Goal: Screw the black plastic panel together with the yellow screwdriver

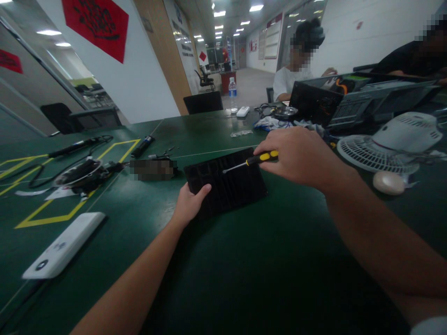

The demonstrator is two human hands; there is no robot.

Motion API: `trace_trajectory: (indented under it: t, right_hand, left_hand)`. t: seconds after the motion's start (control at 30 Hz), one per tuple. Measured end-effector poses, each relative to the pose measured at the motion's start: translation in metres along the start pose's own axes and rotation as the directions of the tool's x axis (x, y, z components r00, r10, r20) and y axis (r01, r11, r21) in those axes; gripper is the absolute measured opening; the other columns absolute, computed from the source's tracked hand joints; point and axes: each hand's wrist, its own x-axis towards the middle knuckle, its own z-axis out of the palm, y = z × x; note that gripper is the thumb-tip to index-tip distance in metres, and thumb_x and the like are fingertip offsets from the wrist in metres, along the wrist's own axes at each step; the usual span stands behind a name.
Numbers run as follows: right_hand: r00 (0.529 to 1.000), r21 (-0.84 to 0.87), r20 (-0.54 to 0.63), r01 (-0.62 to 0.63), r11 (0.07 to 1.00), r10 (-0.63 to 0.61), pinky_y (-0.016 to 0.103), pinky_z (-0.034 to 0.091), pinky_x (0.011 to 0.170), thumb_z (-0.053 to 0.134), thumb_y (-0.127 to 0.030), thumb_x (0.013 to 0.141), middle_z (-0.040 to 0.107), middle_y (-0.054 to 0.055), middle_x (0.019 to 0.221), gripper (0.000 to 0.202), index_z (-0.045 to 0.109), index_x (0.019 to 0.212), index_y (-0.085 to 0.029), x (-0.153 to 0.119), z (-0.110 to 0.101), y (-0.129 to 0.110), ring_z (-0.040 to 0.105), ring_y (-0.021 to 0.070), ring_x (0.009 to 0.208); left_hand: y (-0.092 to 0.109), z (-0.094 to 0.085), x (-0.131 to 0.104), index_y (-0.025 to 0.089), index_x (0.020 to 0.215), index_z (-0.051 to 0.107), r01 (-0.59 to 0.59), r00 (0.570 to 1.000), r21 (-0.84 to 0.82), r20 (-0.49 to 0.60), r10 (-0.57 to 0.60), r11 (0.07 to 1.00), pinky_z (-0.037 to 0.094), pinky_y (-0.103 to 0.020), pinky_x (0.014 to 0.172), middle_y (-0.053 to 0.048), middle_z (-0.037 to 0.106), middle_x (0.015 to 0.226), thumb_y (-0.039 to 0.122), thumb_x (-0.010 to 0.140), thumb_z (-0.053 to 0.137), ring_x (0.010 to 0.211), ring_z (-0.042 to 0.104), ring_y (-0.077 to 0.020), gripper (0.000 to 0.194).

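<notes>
In the middle of the head view, a flat black rectangular panel (240,188) with raised ribs lies tilted over the green table. My left hand (190,201) grips its left edge, thumb on top and fingers hidden beneath. A screwdriver (253,160) with a black and yellow handle is in my right hand (296,153), pinched between thumb and fingers. Its thin shaft points left, and the tip, with something small and shiny at its end, is over the panel's upper middle. Whether the tip touches the panel I cannot tell.
On the left lie a white device (64,244), a motor-like part with wires (84,177) and a black cylinder (142,146). Several small screws (172,150) are behind the panel. At right are a white fan housing (401,139) and a metal computer case (377,100). Two people sit beyond.
</notes>
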Motion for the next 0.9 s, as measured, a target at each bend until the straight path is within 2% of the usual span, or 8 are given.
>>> trace_trajectory:
  t: [0.23,0.33,0.4,0.5,0.57,0.63,0.77,0.9]
  right_hand:
    - [0.973,-0.13,0.187,-0.11,0.985,0.133,0.041,0.044,0.07,0.055,-0.047,0.097,0.079,0.013,0.101,0.038,0.082,0.107,-0.022,-0.002,-0.005,-0.011,0.07,0.0338,0.092]
    - [0.949,-0.128,0.291,-0.082,0.988,0.117,0.04,0.041,0.067,0.044,-0.048,0.102,0.078,0.015,0.096,0.049,0.081,0.099,-0.018,0.0,0.0,-0.006,0.069,0.0324,0.087]
    - [0.939,-0.051,0.331,-0.079,0.996,0.092,0.039,0.041,0.067,0.04,-0.05,0.104,0.077,0.014,0.094,0.052,0.08,0.096,-0.017,0.001,0.001,0.0,0.068,0.029,0.083]
    - [0.958,0.107,0.28,-0.101,0.989,0.068,0.036,0.043,0.069,0.054,-0.054,0.097,0.077,0.01,0.093,0.043,0.078,0.103,-0.019,0.001,-0.003,0.008,0.067,0.0249,0.08]
    - [0.976,0.141,0.208,-0.094,0.986,0.064,0.035,0.044,0.071,0.067,-0.05,0.088,0.076,0.007,0.091,0.038,0.076,0.11,-0.021,0.001,-0.009,0.013,0.068,0.0245,0.08]
    - [0.987,0.138,0.151,-0.072,0.988,0.051,0.036,0.045,0.073,0.07,-0.041,0.084,0.076,0.006,0.088,0.032,0.076,0.109,-0.022,0.0,-0.013,0.017,0.068,0.0252,0.079]
    - [0.998,0.139,0.066,-0.03,0.99,0.021,0.042,0.049,0.079,0.067,-0.041,0.087,0.077,0.009,0.094,0.025,0.078,0.099,-0.021,0.001,-0.015,0.02,0.071,0.0299,0.086]
    - [0.998,0.102,0.05,-0.042,0.994,0.037,0.046,0.051,0.088,0.065,-0.046,0.09,0.079,0.012,0.105,0.031,0.081,0.103,-0.022,0.001,-0.013,0.019,0.072,0.0334,0.098]
  left_hand:
    - [-0.003,0.0,0.001,0.016,0.117,0.071,-0.003,1.0,-0.002,0.016,0.003,1.0,0.061,-0.056,0.098,-0.015,0.081,0.114,0.053,0.073,0.088,0.107,0.077,-0.0368,0.06]
    - [-0.006,-0.001,0.002,0.015,0.116,0.072,-0.013,1.0,0.009,0.022,0.013,1.0,0.06,-0.055,0.099,-0.015,0.08,0.116,0.054,0.073,0.087,0.108,0.077,-0.0371,0.06]
    - [-0.006,-0.001,0.002,0.015,0.114,0.072,-0.015,1.0,0.02,0.009,0.015,1.0,0.061,-0.056,0.098,-0.016,0.08,0.115,0.054,0.072,0.088,0.108,0.076,-0.0379,0.06]
    - [-0.004,0.0,0.002,0.016,0.114,0.072,-0.019,1.0,0.018,0.006,0.019,1.0,0.06,-0.056,0.098,-0.016,0.08,0.115,0.054,0.071,0.088,0.109,0.076,-0.0383,0.059]
    - [-0.002,0.0,0.0,0.016,0.114,0.072,-0.023,1.0,0.012,0.018,0.023,1.0,0.06,-0.056,0.1,-0.015,0.08,0.115,0.054,0.073,0.087,0.11,0.076,-0.038,0.058]
    - [0.0,0.001,0.0,0.016,0.115,0.072,-0.027,0.999,0.014,0.022,0.027,1.0,0.059,-0.057,0.101,-0.015,0.08,0.116,0.053,0.074,0.086,0.111,0.076,-0.0377,0.057]
    - [-0.001,0.0,0.0,0.016,0.117,0.071,-0.026,0.999,0.005,0.032,0.026,1.0,0.059,-0.057,0.102,-0.015,0.08,0.117,0.053,0.074,0.086,0.111,0.076,-0.0374,0.058]
    - [-0.005,-0.001,0.002,0.016,0.115,0.072,-0.018,1.0,0.026,0.017,0.018,0.999,0.06,-0.058,0.099,-0.016,0.08,0.114,0.055,0.072,0.087,0.108,0.076,-0.0383,0.06]
